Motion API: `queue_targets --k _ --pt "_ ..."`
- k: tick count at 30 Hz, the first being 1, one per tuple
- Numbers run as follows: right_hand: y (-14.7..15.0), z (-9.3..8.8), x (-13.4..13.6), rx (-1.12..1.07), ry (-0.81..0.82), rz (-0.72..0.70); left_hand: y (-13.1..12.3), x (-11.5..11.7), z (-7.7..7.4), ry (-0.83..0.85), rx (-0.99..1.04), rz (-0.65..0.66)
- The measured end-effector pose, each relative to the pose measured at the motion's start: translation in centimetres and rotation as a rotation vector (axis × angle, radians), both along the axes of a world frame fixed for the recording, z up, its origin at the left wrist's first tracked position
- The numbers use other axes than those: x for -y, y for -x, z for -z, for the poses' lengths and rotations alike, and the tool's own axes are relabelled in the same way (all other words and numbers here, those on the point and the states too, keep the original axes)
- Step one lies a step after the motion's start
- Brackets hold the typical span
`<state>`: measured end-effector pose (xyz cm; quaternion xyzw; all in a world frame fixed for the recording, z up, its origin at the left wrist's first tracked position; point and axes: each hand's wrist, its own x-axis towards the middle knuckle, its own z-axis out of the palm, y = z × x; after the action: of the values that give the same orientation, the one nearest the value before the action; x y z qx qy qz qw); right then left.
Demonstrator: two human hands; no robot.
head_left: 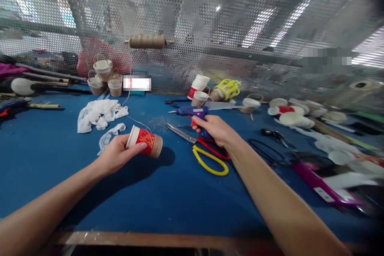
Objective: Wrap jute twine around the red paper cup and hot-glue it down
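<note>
My left hand [115,153] is closed around a red and white paper cup [144,140], tilted on its side over the table. Jute twine is wound around the cup's base end, and a loose strand runs from it back toward a twine spool [147,41]. In my right hand [210,128] is a blue hot glue gun [192,111], its nozzle pointing left and a clear glue stick [225,106] jutting from its rear. Fingers rest at its orange trigger. Scissors [195,144] with red and yellow handles lie just below the glue gun, blades toward the cup.
Twine-covered cups with handles [103,78] are stacked at the back left, near white lace [97,114]. Stacked paper cups [198,86] and a yellow netted object [228,89] stand behind the glue gun. Cups, cords and a purple object [324,182] clutter the right. Perforated metal mesh [180,8] rises behind.
</note>
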<state>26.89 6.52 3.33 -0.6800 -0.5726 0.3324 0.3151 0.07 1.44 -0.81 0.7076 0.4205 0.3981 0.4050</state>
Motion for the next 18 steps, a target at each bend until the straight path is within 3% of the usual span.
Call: queue_targets --k 6,12,15,18 --pt "0.1 2.6 -3.4 0.274 0.155 0.065 0.0 0.0 -0.1 0.01 -0.036 0.07" --pt "2.1 1.4 -2.4 0.486 0.068 0.033 -0.3 0.6 -0.1 -0.131 -0.154 0.155" --pt "3.9 0.4 -0.2 0.435 0.025 -0.164 -0.3 0.9 -0.4 -0.331 -0.197 0.247" --pt "5.6 0.0 2.0 0.179 0.051 -0.493 -0.4 1.3 -0.7 -0.515 -0.192 0.328"
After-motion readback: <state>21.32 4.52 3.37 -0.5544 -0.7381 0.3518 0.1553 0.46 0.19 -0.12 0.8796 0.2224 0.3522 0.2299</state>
